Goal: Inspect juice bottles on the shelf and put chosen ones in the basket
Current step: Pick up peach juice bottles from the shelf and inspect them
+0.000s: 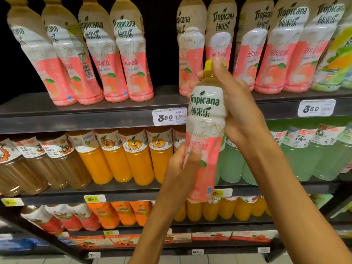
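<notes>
I hold a Tropicana peach juice bottle upright in front of the shelf, its pink and white label facing me and its yellow cap on top. My right hand wraps the neck and upper body from the right, thumb on the cap. My left hand grips the lower part of the label from the left. More peach bottles of the same kind stand in a row on the top shelf behind. No basket is in view.
The dark shelf edge carries 3.50 price tags. Below stand brown, orange and pale green drink bottles. Lower shelves hold orange bottles and red cartons. A green-label bottle stands at the top right.
</notes>
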A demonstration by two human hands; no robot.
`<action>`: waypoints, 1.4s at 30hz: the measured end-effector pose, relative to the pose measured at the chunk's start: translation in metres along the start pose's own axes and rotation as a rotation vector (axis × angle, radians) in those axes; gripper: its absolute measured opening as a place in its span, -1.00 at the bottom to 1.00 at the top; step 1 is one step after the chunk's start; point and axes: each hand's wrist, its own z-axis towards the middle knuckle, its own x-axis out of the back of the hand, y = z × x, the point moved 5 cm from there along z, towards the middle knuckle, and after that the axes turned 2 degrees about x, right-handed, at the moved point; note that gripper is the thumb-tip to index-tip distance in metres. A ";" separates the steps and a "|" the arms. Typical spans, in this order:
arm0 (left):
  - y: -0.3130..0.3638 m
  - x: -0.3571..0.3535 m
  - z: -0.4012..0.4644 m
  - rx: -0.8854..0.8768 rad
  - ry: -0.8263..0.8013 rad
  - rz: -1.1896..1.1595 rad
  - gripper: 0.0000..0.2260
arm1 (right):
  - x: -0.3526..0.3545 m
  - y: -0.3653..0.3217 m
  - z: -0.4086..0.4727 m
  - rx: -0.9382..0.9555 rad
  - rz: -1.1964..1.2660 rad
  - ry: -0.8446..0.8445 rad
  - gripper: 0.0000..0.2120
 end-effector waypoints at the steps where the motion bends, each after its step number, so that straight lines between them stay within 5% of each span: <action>1: 0.000 -0.002 -0.001 -0.008 0.009 0.005 -0.64 | -0.001 0.000 0.000 -0.010 -0.015 -0.010 -0.71; 5: -0.002 -0.004 -0.003 0.025 -0.038 -0.115 -0.42 | -0.006 -0.001 0.002 -0.071 0.072 -0.135 -0.66; 11: -0.004 -0.013 -0.010 0.129 -0.205 -0.240 -0.36 | -0.018 0.006 0.003 -0.176 0.289 -0.252 -0.57; 19: 0.004 -0.006 -0.018 0.097 -0.246 -0.164 -0.22 | -0.007 0.009 0.005 -0.192 0.247 -0.115 -0.58; 28: 0.026 -0.022 -0.030 0.160 -0.408 -0.697 -0.42 | -0.008 0.011 0.004 -0.362 0.203 -0.159 -0.70; 31: 0.039 -0.027 -0.033 0.162 -0.452 -0.864 -0.34 | -0.008 0.021 0.003 -0.430 0.168 -0.158 -0.63; 38: 0.047 -0.023 -0.038 0.164 -0.438 -0.939 -0.24 | -0.005 0.033 -0.004 -0.542 0.128 -0.182 -0.59; 42: 0.047 -0.024 -0.038 0.156 -0.495 -0.970 -0.41 | -0.008 0.029 -0.001 -0.487 0.079 -0.165 -0.62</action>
